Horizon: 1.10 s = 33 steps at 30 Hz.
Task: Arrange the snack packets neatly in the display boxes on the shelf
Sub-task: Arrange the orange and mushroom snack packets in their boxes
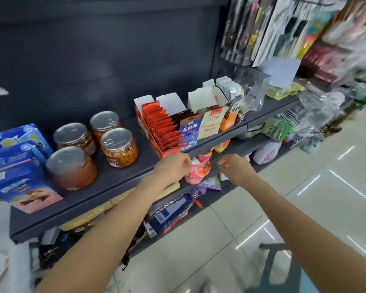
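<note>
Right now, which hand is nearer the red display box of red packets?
Left. The left hand hovers just below the red display box's front corner at the shelf edge; the right hand sits further right, below the orange packets.

On the shelf (114, 182), four jars (93, 144) stand between the biscuit packs (19, 166) at left and the display boxes (177, 123) at right. Snack packets (163, 125) stand in rows inside those boxes. Both hands, left hand (173, 166) and right hand (235, 168), hover before the shelf edge.
</note>
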Each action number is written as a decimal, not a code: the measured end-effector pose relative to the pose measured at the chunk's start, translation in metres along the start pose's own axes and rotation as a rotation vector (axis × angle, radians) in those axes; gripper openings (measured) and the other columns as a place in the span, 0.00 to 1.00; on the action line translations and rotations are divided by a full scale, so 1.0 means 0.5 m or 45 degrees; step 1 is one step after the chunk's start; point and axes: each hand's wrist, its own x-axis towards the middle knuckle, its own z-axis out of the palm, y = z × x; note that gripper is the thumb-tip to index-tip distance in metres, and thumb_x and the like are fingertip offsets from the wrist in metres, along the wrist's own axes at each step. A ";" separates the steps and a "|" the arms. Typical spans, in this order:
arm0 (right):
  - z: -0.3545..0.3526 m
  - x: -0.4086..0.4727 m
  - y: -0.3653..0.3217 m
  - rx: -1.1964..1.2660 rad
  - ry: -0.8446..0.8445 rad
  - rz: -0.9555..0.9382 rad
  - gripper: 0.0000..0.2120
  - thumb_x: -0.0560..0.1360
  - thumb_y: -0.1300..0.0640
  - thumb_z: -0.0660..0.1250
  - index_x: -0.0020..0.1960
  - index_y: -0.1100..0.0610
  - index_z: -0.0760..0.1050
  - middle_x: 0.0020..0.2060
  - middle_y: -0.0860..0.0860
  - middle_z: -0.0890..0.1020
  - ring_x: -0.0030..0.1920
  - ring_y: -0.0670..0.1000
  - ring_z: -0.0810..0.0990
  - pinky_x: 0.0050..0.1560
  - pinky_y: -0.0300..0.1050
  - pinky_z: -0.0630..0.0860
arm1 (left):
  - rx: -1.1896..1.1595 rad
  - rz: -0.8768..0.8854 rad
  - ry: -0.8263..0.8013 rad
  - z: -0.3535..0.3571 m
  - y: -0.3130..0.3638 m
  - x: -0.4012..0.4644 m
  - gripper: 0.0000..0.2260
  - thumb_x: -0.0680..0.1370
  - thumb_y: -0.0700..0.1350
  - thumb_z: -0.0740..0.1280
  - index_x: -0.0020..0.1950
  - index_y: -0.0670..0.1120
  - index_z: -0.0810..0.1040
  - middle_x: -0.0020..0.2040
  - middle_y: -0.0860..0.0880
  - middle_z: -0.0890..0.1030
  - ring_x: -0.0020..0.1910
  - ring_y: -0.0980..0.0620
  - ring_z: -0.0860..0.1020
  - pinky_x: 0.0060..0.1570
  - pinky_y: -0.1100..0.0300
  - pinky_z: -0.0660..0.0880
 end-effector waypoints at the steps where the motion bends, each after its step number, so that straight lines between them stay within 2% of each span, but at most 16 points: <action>1: -0.018 0.020 0.019 -0.006 -0.009 -0.020 0.12 0.77 0.62 0.58 0.54 0.59 0.78 0.48 0.53 0.80 0.51 0.58 0.77 0.40 0.40 0.71 | -0.016 -0.010 0.005 0.004 0.015 0.023 0.08 0.78 0.45 0.63 0.53 0.47 0.80 0.53 0.47 0.81 0.53 0.47 0.79 0.55 0.50 0.75; 2: -0.035 0.039 0.036 0.017 -0.015 -0.023 0.12 0.76 0.62 0.58 0.54 0.60 0.78 0.49 0.54 0.81 0.52 0.59 0.78 0.45 0.45 0.74 | -0.032 -0.016 0.022 0.007 0.030 0.044 0.08 0.78 0.45 0.63 0.54 0.46 0.80 0.54 0.47 0.81 0.54 0.48 0.78 0.56 0.51 0.75; 4: -0.063 0.077 0.066 0.064 -0.004 0.003 0.12 0.76 0.61 0.57 0.53 0.59 0.78 0.51 0.57 0.81 0.52 0.60 0.78 0.53 0.52 0.75 | -0.083 -0.031 0.066 0.011 0.058 0.082 0.09 0.78 0.44 0.63 0.55 0.45 0.80 0.54 0.48 0.82 0.54 0.49 0.78 0.56 0.54 0.74; 8: -0.104 0.151 0.116 0.051 0.014 -0.081 0.13 0.76 0.61 0.57 0.53 0.60 0.78 0.52 0.57 0.81 0.53 0.60 0.77 0.53 0.53 0.75 | -0.130 -0.042 0.087 0.018 0.104 0.152 0.09 0.78 0.44 0.63 0.55 0.46 0.79 0.54 0.49 0.82 0.53 0.51 0.79 0.56 0.51 0.76; 13: -0.138 0.240 0.161 0.109 0.025 -0.122 0.13 0.77 0.60 0.58 0.56 0.57 0.78 0.53 0.56 0.82 0.52 0.57 0.79 0.50 0.47 0.75 | -0.094 -0.023 0.202 0.017 0.140 0.234 0.10 0.79 0.43 0.63 0.59 0.46 0.77 0.59 0.48 0.79 0.55 0.51 0.78 0.55 0.52 0.77; 16: -0.162 0.289 0.175 0.133 0.055 -0.190 0.13 0.77 0.62 0.57 0.56 0.57 0.78 0.51 0.56 0.82 0.50 0.57 0.79 0.49 0.47 0.75 | 0.062 0.066 0.313 0.002 0.167 0.288 0.12 0.79 0.43 0.63 0.62 0.46 0.76 0.61 0.47 0.77 0.57 0.50 0.77 0.54 0.54 0.77; 21: -0.222 0.393 0.186 0.176 0.106 -0.384 0.13 0.78 0.62 0.59 0.58 0.57 0.78 0.53 0.54 0.82 0.48 0.51 0.79 0.48 0.39 0.71 | 0.135 0.216 0.479 -0.041 0.204 0.392 0.13 0.79 0.47 0.63 0.64 0.49 0.75 0.62 0.50 0.75 0.61 0.52 0.72 0.58 0.57 0.71; 23: -0.246 0.439 0.192 0.162 0.150 -0.442 0.13 0.77 0.63 0.59 0.57 0.57 0.79 0.53 0.54 0.82 0.49 0.53 0.80 0.49 0.39 0.73 | 0.176 0.180 0.451 -0.052 0.204 0.438 0.19 0.78 0.50 0.64 0.68 0.49 0.71 0.68 0.50 0.71 0.66 0.51 0.67 0.63 0.55 0.66; 26: -0.280 0.501 0.203 0.108 0.215 -0.526 0.12 0.77 0.65 0.60 0.55 0.59 0.80 0.53 0.54 0.82 0.49 0.54 0.80 0.50 0.40 0.74 | 0.247 0.067 0.368 -0.053 0.195 0.494 0.32 0.75 0.57 0.67 0.76 0.52 0.60 0.76 0.50 0.58 0.74 0.49 0.56 0.71 0.51 0.57; 28: -0.297 0.540 0.206 0.094 0.218 -0.535 0.12 0.77 0.65 0.60 0.56 0.59 0.79 0.53 0.54 0.82 0.50 0.53 0.80 0.50 0.40 0.72 | 0.265 -0.009 0.332 -0.052 0.188 0.520 0.40 0.72 0.62 0.68 0.78 0.51 0.53 0.78 0.51 0.49 0.77 0.49 0.47 0.73 0.50 0.50; 33: -0.294 0.613 0.215 -0.013 -0.097 -0.572 0.13 0.78 0.63 0.59 0.59 0.57 0.77 0.55 0.54 0.81 0.54 0.54 0.79 0.54 0.43 0.73 | 0.278 -0.170 0.236 -0.050 0.180 0.542 0.48 0.68 0.68 0.67 0.78 0.54 0.43 0.78 0.50 0.38 0.76 0.49 0.38 0.73 0.50 0.43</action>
